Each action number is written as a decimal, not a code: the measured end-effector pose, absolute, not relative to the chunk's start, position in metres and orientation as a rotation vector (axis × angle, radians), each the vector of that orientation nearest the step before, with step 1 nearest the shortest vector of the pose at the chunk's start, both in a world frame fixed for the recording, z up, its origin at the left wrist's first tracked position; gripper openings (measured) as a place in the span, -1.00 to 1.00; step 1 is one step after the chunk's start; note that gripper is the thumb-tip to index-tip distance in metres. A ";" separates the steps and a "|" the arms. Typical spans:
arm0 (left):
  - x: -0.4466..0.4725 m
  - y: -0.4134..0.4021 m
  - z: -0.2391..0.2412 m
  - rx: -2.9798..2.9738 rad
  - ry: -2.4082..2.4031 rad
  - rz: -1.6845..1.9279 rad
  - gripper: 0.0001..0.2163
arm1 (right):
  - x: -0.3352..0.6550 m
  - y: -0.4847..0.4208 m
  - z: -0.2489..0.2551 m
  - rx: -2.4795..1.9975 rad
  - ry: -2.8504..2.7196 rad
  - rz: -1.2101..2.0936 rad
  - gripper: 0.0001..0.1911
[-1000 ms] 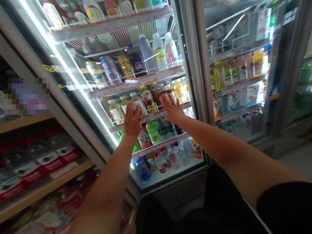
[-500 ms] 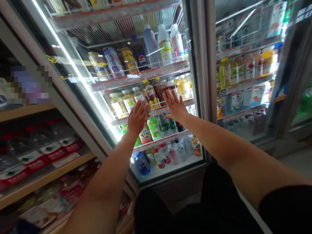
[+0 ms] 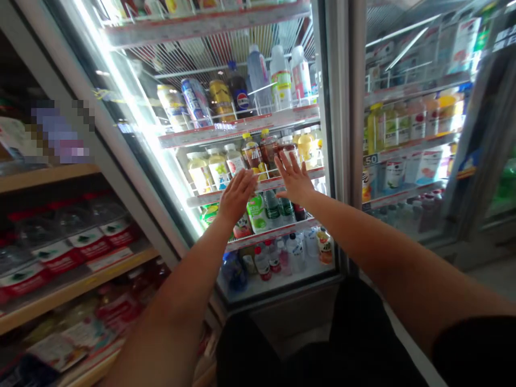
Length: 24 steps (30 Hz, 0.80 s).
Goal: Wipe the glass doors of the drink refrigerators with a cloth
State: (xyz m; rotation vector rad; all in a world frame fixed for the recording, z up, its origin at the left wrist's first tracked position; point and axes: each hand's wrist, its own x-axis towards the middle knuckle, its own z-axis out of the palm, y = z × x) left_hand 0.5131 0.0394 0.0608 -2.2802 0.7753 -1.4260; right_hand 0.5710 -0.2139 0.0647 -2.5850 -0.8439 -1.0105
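Both hands reach forward in front of a lit drinks fridge (image 3: 344, 161), empty and raised near its middle shelves. My left hand (image 3: 238, 196) has its fingers stretched out, palm turned inward, in front of a shelf edge. Spread fingers show on my right hand (image 3: 295, 177), near a brown-drink bottle (image 3: 269, 145). Whether either hand touches the fridge glass I cannot tell. Close to the left hand stand a pale juice bottle (image 3: 217, 167) and, lower down, a bottle with a green label (image 3: 256, 212).
Cans (image 3: 195, 102) and a dark cola bottle (image 3: 241, 94) stand on a higher fridge shelf. Small bottles (image 3: 262, 264) sit at the bottom. Left is a wooden rack (image 3: 80, 285) with red-labelled bottle packs (image 3: 80, 250). Another drinks fridge (image 3: 411, 142) adjoins on the right.
My left hand has shifted slightly right within the view, and its fingers look straighter. My right hand stays spread, and the whole scene has drifted slightly to the right.
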 end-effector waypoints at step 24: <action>0.482 0.071 0.045 -2.338 0.733 -1.354 -0.50 | 0.568 -0.214 0.065 -2.593 -0.848 -0.958 0.36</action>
